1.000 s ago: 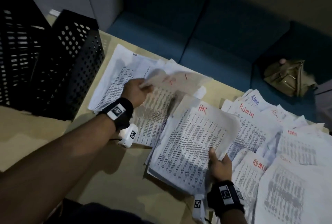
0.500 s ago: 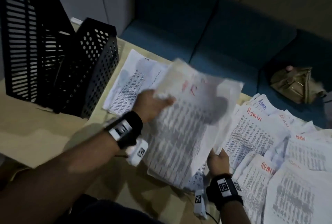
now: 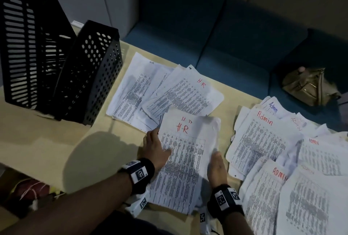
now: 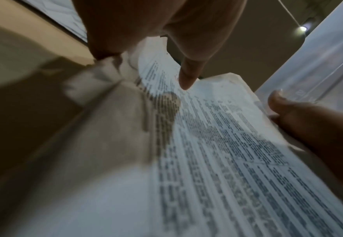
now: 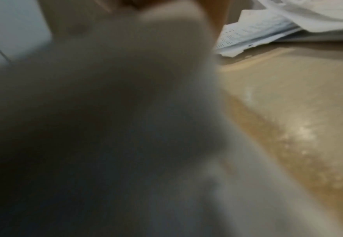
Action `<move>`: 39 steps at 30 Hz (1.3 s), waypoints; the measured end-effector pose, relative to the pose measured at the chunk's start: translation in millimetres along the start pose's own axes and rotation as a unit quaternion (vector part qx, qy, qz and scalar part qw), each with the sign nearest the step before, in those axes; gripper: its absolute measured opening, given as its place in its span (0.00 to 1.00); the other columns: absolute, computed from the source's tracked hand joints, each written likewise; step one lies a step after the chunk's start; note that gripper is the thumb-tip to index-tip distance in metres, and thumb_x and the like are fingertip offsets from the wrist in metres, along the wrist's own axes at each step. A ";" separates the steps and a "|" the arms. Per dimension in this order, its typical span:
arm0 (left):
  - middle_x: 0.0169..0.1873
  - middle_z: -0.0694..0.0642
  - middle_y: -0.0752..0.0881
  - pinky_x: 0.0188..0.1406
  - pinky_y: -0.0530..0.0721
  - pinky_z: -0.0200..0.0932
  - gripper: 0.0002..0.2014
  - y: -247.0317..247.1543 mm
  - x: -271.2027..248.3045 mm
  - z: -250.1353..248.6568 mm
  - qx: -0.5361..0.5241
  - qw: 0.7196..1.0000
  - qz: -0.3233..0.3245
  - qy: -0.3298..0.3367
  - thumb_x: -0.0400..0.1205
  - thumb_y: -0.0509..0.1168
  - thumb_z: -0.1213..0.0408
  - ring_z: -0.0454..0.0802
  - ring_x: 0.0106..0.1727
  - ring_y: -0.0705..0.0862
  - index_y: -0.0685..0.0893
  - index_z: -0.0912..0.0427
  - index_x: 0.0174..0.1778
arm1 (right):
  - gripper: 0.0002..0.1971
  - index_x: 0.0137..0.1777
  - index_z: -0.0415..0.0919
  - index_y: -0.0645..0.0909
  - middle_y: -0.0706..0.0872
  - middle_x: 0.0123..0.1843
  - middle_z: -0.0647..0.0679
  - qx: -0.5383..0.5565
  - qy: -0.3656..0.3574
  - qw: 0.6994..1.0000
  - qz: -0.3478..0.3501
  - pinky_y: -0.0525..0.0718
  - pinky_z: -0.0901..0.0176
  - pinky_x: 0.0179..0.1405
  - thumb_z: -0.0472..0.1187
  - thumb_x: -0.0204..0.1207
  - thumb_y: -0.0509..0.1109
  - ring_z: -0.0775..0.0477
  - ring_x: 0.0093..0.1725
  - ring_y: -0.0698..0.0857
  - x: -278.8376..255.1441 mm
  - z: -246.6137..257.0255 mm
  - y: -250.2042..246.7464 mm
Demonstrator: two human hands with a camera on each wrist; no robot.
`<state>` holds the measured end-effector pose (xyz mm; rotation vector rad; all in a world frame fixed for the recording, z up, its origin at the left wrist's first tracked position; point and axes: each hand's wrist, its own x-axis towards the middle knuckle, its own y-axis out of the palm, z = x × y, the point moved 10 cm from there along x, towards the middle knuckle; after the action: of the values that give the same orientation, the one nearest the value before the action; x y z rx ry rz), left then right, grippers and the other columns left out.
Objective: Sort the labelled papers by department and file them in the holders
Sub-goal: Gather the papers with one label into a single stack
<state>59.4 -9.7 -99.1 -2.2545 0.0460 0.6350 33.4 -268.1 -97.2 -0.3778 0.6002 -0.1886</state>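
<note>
At the far left of the tabletop stand two black holders side by side: a slotted holder and, touching its right side, a perforated holder, both upright with their tall ends away from the person. Just right of them lies a fanned spread of HR sheets, their long axes running away from the person and leaning rightward, headings at the far end.

Nearer the person, the HR stack sits between both hands, its long axis running roughly from the person outward, the red "HR" heading at the far end. The left hand grasps the stack's left edge, thumb lying on the printed face and fingers going under the sheets; the left wrist view shows a fingertip on the page. The right hand grips the right edge, fingers hidden behind the paper. The right wrist view is mostly blurred paper.

To the right, Admin sheets overlap in a loose pile. Beyond the tabletop, a tan bag rests on a blue sofa.
</note>
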 end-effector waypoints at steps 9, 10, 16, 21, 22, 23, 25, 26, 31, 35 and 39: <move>0.71 0.52 0.67 0.53 0.87 0.55 0.44 -37.8 12.7 8.4 -0.268 0.963 -0.033 0.008 0.68 0.79 0.52 0.52 0.63 0.79 0.58 0.39 0.74 | 0.18 0.68 0.38 0.77 0.86 0.56 0.47 -0.051 -0.058 0.996 0.042 0.78 0.53 0.55 0.40 0.80 0.69 0.42 0.58 0.84 7.9 6.4 -3.8; 0.71 0.51 0.69 0.53 0.87 0.54 0.45 -46.0 17.9 6.7 -0.347 0.938 -0.026 0.008 0.68 0.81 0.57 0.53 0.65 0.79 0.59 0.36 0.74 | 0.17 0.68 0.40 0.78 0.87 0.58 0.49 -0.022 -0.045 0.997 0.056 0.78 0.51 0.59 0.41 0.80 0.69 0.43 0.61 0.84 7.5 -1.3 -1.3; 0.76 0.42 0.70 0.59 0.79 0.28 0.39 -65.8 32.8 -35.2 -0.334 0.929 0.098 0.123 0.75 0.68 0.80 0.43 0.79 0.66 0.72 0.30 0.70 | 0.31 0.53 0.53 0.80 0.87 0.50 0.54 -0.038 -0.020 0.986 0.164 0.79 0.48 0.56 0.75 0.58 0.71 0.41 0.57 0.83 -5.1 -13.2 35.1; 0.79 0.36 0.62 0.52 0.86 0.37 0.46 -44.7 19.1 -48.6 -0.286 0.932 0.176 0.136 0.75 0.57 0.89 0.34 0.78 0.58 0.71 0.26 0.70 | 0.43 0.81 0.46 0.53 0.67 0.74 0.53 -0.015 -0.088 0.990 0.106 0.68 0.47 0.76 0.48 0.72 0.76 0.48 0.75 0.68 -1.4 35.2 26.2; 0.78 0.35 0.62 0.49 0.86 0.40 0.46 -39.9 15.2 -51.3 -0.293 0.927 0.190 0.136 0.75 0.56 0.89 0.33 0.76 0.61 0.71 0.29 0.72 | 0.43 0.82 0.47 0.51 0.63 0.75 0.57 0.002 -0.105 0.992 0.073 0.63 0.51 0.76 0.43 0.74 0.75 0.52 0.76 0.63 4.1 47.6 17.6; 0.77 0.36 0.64 0.43 0.86 0.41 0.44 -35.6 12.7 -53.6 -0.296 0.924 0.198 0.139 0.75 0.55 0.89 0.32 0.74 0.64 0.73 0.34 0.72 | 0.42 0.82 0.49 0.52 0.60 0.76 0.60 0.009 -0.124 0.991 0.054 0.60 0.53 0.76 0.41 0.75 0.75 0.54 0.77 0.60 10.8 57.9 11.2; 0.76 0.41 0.70 0.37 0.83 0.46 0.37 -31.0 12.9 -56.3 -0.295 0.923 0.196 0.151 0.74 0.57 0.87 0.32 0.65 0.75 0.78 0.39 0.66 | 0.38 0.80 0.51 0.58 0.63 0.75 0.62 -0.016 -0.153 0.987 0.054 0.61 0.53 0.75 0.42 0.75 0.75 0.57 0.76 0.61 22.2 73.1 8.0; 0.74 0.45 0.73 0.37 0.84 0.50 0.32 -31.9 15.6 -57.2 -0.297 0.923 0.186 0.158 0.73 0.59 0.84 0.38 0.60 0.80 0.79 0.40 0.61 | 0.34 0.78 0.52 0.62 0.66 0.73 0.62 -0.066 -0.153 0.984 0.063 0.65 0.55 0.72 0.44 0.76 0.74 0.56 0.75 0.65 28.4 75.4 10.1; 0.61 0.44 0.84 0.64 0.81 0.50 0.26 -35.2 30.1 -60.8 -0.314 0.924 0.147 0.162 0.73 0.65 0.79 0.43 0.69 0.79 0.74 0.42 0.56 | 0.16 0.61 0.62 0.73 0.85 0.53 0.51 -0.216 -0.149 0.963 0.068 0.75 0.66 0.37 0.49 0.77 0.72 0.51 0.40 0.86 40.2 69.3 19.4; 0.54 0.49 0.79 0.63 0.80 0.43 0.28 -20.1 30.9 -78.6 -0.157 0.949 0.178 0.207 0.77 0.63 0.75 0.49 0.60 0.81 0.78 0.39 0.67 | 0.14 0.60 0.57 0.78 0.82 0.61 0.57 -0.218 -0.165 0.960 0.064 0.74 0.69 0.35 0.54 0.76 0.72 0.56 0.39 0.83 37.3 69.7 21.3; 0.48 0.52 0.78 0.50 0.88 0.57 0.09 -26.3 35.4 -71.2 -0.108 0.963 0.109 0.220 0.77 0.65 0.69 0.54 0.50 0.85 0.82 0.47 0.42 | 0.17 0.66 0.58 0.78 0.79 0.68 0.52 -0.241 -0.174 0.953 0.063 0.73 0.62 0.47 0.56 0.77 0.68 0.48 0.47 0.85 40.3 67.1 19.6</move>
<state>126.9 -35.4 -56.6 -2.5870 0.4707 0.2443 106.4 -242.0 -74.8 -0.8249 0.3123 0.1525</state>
